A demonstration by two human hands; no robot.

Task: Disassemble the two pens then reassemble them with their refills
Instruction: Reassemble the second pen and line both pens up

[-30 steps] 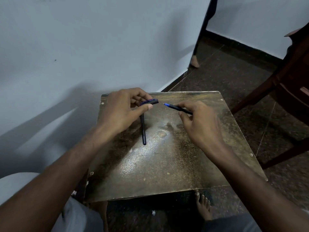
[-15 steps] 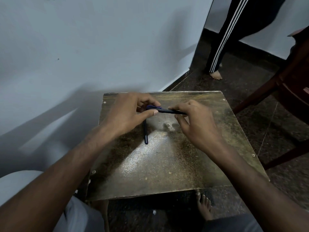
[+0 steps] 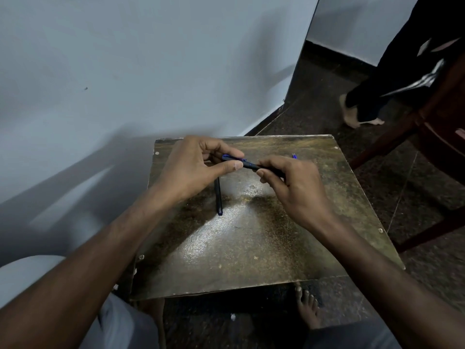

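Both hands are working above the far half of a small square table [image 3: 251,248] with a worn, shiny top. The left hand [image 3: 191,167] is pinching the cap end of a dark pen [image 3: 247,164], with its thumb below and its forefinger curled over the top, where the blue clip is showing. The right hand [image 3: 299,187] is gripping the other end of the same pen, its fingers curled round the barrel and hiding most of it. The pen is being held just above the table, not resting on it. Its long axis is running roughly left to right, tilted slightly so that the capped end at the left sits a little farther from the person than the end inside the right hand. A small blue tip [image 3: 294,156] is poking out beyond the right hand's knuckles; whether it belongs to this pen I cannot tell.

A second pen [image 3: 218,197] is lying flat on the table, partly under the left hand. Its long axis is pointing almost straight toward the person, with its near end lying free on the bare top.

No container is in view.

A second person's legs [image 3: 377,84] are standing on the dark floor at the far right, near a wooden chair [image 3: 432,127].
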